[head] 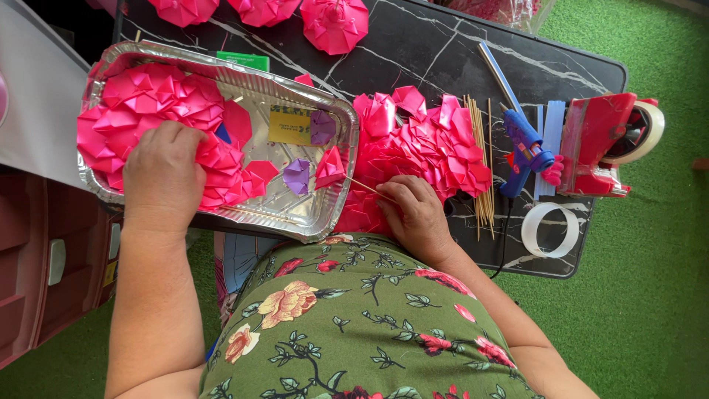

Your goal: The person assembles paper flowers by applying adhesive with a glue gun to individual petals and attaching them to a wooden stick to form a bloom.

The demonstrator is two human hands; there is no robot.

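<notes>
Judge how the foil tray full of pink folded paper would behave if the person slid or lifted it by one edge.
The foil tray looks thin and crinkled, so it would probably flex or buckle if lifted by one edge. Holding only folded paper pieces, it is likely light and slides easily. It overhangs the table edge, so a push might tip it.

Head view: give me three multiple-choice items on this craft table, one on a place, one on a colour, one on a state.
1. Where does the left hand rest?
A. On the pink folded paper pieces in the silver foil tray
B. On the white tape ring
C. On the grass

2. What colour is the plastic glue gun?
A. Green
B. Blue
C. Yellow

3. What is the right hand doing?
A. Lying flat and empty
B. Gripping the glue gun
C. Pinching a thin wooden stick

A: hand lies on the pieces in the tray. B: its body is blue. C: fingers close on the stick.
</notes>
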